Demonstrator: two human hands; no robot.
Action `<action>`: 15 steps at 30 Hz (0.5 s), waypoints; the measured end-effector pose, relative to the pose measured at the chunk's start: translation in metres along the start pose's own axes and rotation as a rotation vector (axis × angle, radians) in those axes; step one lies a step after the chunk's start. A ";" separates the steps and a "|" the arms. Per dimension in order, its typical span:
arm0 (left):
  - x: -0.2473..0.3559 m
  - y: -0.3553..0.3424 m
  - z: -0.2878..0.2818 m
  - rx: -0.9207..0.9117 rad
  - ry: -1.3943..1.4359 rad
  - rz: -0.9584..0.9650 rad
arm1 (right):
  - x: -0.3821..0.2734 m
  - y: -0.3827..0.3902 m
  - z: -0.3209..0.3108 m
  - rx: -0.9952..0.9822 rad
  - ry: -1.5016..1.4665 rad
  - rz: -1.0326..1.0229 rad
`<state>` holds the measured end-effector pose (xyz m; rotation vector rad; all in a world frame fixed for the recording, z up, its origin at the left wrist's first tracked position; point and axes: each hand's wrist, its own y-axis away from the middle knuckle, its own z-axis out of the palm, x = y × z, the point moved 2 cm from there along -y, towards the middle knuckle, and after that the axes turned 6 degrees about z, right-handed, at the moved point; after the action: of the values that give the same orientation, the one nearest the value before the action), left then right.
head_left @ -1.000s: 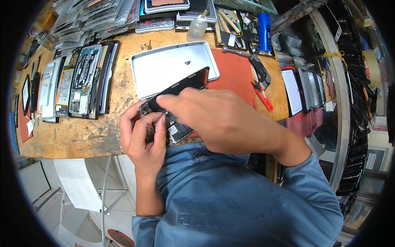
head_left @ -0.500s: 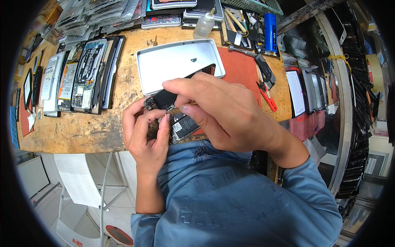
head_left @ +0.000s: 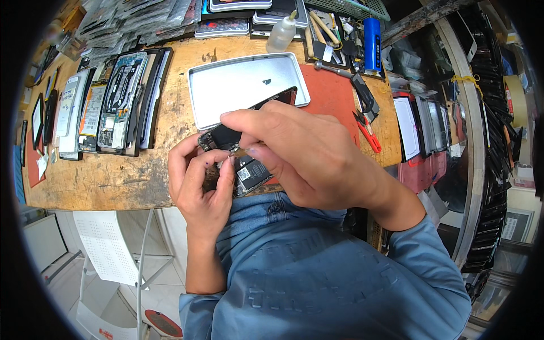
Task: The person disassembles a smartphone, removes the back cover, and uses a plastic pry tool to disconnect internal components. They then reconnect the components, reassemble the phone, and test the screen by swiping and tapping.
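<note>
We have the opened smartphone (head_left: 262, 177) at the near edge of the worktop (head_left: 144, 184), just below the white tray (head_left: 238, 73); our left hand (head_left: 201, 181) grips its left end, our right hand (head_left: 309, 156) bunches thumb and fingers above it, whether pinching something small we cannot tell. Best, we judge, to brace firmly, spare the raised display panel (head_left: 225, 136) strain, and press lightly.

- Table (head_left: 176, 107), centre left: scuffed, stained wood
- Tray (head_left: 229, 85), upper centre: smooth, softly glossy, metal-looking
- Opened phone (head_left: 256, 174), centre: mostly matt black inside
- Bags (head_left: 133, 20), upper left: crinkled, shiny plastic
- Bottle (head_left: 281, 37), top centre: translucent plastic
- Trousers (head_left: 255, 216), lower centre: coarse denim
</note>
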<state>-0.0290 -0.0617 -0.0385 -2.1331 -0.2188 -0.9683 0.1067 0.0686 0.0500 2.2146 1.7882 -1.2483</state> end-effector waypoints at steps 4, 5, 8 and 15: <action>0.000 0.000 0.000 -0.003 0.007 0.003 | -0.001 0.000 0.001 0.008 -0.001 0.013; -0.001 0.000 -0.001 -0.007 0.008 0.005 | -0.002 0.000 0.001 0.017 -0.009 0.019; -0.001 0.000 0.000 0.001 0.013 -0.001 | -0.003 -0.001 0.001 0.025 -0.013 0.021; 0.002 -0.001 -0.003 -0.082 0.045 -0.016 | -0.003 0.000 0.001 0.014 -0.017 0.026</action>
<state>-0.0297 -0.0637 -0.0351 -2.1841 -0.1767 -1.0500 0.1065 0.0659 0.0512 2.2206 1.7443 -1.2747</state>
